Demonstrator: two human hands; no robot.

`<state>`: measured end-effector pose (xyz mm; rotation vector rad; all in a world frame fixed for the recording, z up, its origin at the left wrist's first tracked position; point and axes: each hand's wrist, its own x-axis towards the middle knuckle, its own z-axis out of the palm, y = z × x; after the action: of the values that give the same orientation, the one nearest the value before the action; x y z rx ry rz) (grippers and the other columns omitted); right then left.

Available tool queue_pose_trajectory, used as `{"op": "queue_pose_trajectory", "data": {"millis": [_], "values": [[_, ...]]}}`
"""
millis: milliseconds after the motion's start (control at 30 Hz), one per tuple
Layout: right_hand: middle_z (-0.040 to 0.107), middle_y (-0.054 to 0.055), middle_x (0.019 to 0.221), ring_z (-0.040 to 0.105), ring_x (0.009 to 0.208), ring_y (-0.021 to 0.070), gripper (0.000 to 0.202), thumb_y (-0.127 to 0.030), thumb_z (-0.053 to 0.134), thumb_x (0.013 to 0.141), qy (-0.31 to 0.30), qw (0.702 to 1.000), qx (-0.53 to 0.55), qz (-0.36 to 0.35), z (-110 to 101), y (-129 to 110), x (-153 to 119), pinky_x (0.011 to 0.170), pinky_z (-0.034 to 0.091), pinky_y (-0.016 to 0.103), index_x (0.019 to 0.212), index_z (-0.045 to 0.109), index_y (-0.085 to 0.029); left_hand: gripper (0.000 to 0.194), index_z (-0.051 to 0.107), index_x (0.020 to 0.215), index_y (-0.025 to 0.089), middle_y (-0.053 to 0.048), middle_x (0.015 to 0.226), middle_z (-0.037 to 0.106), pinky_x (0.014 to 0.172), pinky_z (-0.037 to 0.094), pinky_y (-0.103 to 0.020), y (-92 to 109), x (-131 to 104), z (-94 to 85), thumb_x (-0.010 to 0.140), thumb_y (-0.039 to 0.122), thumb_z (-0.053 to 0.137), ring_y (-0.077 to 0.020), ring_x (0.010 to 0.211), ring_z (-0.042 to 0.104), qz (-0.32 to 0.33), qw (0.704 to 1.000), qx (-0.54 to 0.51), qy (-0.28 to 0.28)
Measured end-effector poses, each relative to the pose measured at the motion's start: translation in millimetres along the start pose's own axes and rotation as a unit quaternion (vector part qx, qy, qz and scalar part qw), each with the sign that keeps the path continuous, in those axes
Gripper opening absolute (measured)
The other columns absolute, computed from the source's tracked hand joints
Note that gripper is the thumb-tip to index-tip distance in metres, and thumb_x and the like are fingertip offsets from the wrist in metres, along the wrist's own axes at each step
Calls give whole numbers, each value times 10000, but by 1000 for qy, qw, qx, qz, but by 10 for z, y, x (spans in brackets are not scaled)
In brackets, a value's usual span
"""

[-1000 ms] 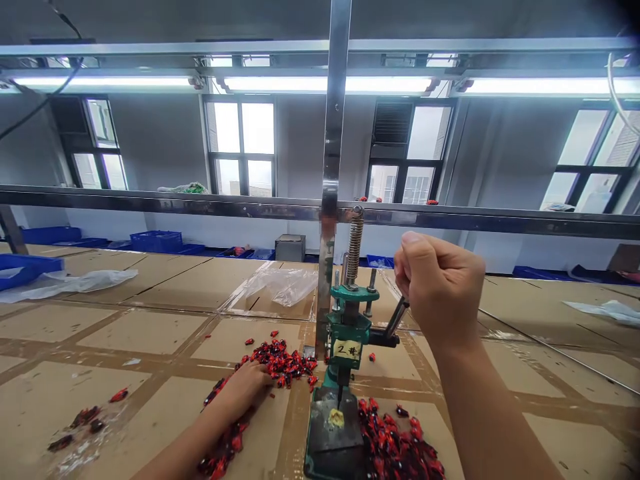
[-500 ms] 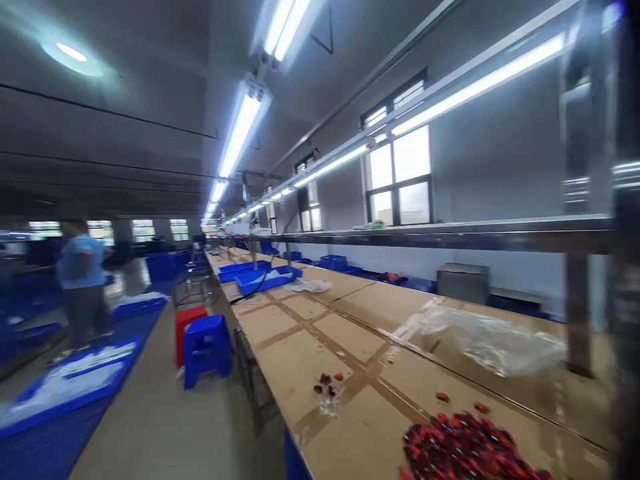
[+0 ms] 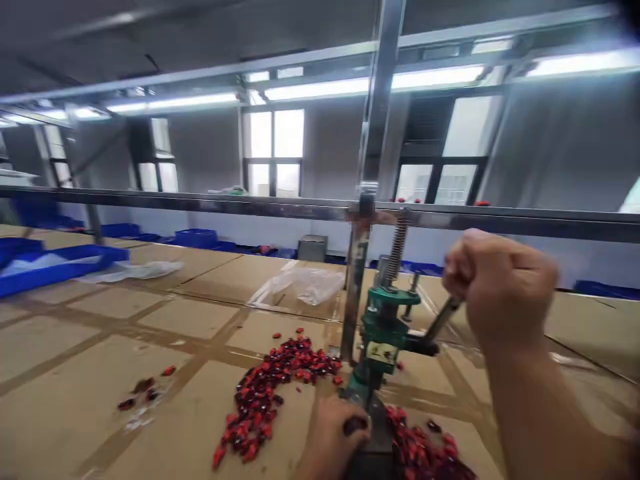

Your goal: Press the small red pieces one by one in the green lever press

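L hand (image 3: 330, 427) at L edge of press base (image 3: 381, 437); its fingers narrow, pinching a dark pc (image 3: 354, 425), some motion blur. Can't tell if pc touches base or is just above it

R hand (image 3: 507, 287) curled tight round top end of lever (image 3: 441, 321), which tilts up & out to R of green press (image 3: 384, 327). Exact grip hidden by the knuckles

Other pcs, red & black: curved pile (image 3: 263, 393) L of press on cardboard-covered table (image 3: 185, 427); 2nd pile (image 3: 423, 447) just R of base

Technique (my judgement): seat pc square under ram (image 3: 369, 397) first, prob. best held by its near edge so fingertips lie outside the ram's line. Lever likely wants one smooth, even pull, no jerk, & only once L fingers are out of the way. Tilted pc could skid or get marked, so quick eye check beforehand is worth it. Shiny pcs prob. slip easily, hence firm pinch w/o squeezing hard. Straight R wrist should give steadier force
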<state>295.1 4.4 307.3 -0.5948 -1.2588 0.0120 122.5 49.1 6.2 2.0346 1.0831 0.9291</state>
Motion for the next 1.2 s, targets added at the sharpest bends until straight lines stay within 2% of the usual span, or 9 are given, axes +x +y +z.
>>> {"op": "queue_pose_trajectory", "data": {"millis": [67,133,267,567,733,833,933,1067,1200], "values": [[405,-38,493,355,417,58,475,-304,580,960,7,999,-31,6,-155,-10,32,395,260,235,523,434,-186,186,801,911,277,-65,969,805,939,535,-455,-69,103,75,740,351,800,-294,979,714,-3,999,20,41],[417,-26,510,380,453,68,473,-307,554,962,-5,999,-32,2,-156,8,60,430,281,249,522,422,-192,237,787,964,264,-50,1001,804,918,545,-425,-132,157,49,728,280,789,-280,968,715,3,999,21,45],[403,-29,524,383,499,72,484,-333,528,976,-17,1000,-23,-14,-65,-6,73,477,311,249,531,403,-193,190,781,914,273,-7,980,811,911,547,-392,-101,154,-33,724,279,796,-260,959,721,7,999,18,25],[408,-29,548,383,510,77,474,-338,564,969,-26,1000,-14,8,-104,-69,49,494,308,264,545,412,-190,200,780,920,270,1,921,815,853,559,-377,-111,189,40,724,279,815,-255,882,737,1,1000,11,27],[409,-9,576,437,555,102,467,-296,522,1005,-53,998,-46,3,-220,-394,-414,518,312,287,569,400,-179,140,757,858,249,-7,902,775,789,556,-330,-139,160,65,733,224,817,-223,839,715,46,998,-10,46],[438,12,597,500,628,130,428,-240,497,1000,-62,995,-76,-10,-285,-592,-766,570,350,304,588,404,-171,149,745,848,237,-5,858,751,765,542,-320,-127,147,63,729,212,832,-216,817,700,45,998,-14,43],[437,20,592,507,630,139,421,-218,490,987,-47,995,-85,-2,-295,-645,-932,581,359,317,580,392,-169,149,732,833,224,-7,838,737,759,530,-319,-104,145,39,729,208,837,-217,813,688,36,999,-17,34],[438,13,549,491,561,133,438,-187,507,970,-31,998,-44,-34,-251,-520,-807,530,348,317,547,392,-170,146,725,831,217,-7,837,737,765,523,-323,-60,160,29,727,186,823,-218,822,686,19,999,-15,28],[416,-2,513,432,481,110,447,-182,533,941,-7,1000,-13,-19,-150,-344,-421,437,302,283,512,405,-180,157,723,802,222,-5,840,761,769,526,-311,11,113,6,707,112,784,-217,827,703,21,1000,1,1]]}}
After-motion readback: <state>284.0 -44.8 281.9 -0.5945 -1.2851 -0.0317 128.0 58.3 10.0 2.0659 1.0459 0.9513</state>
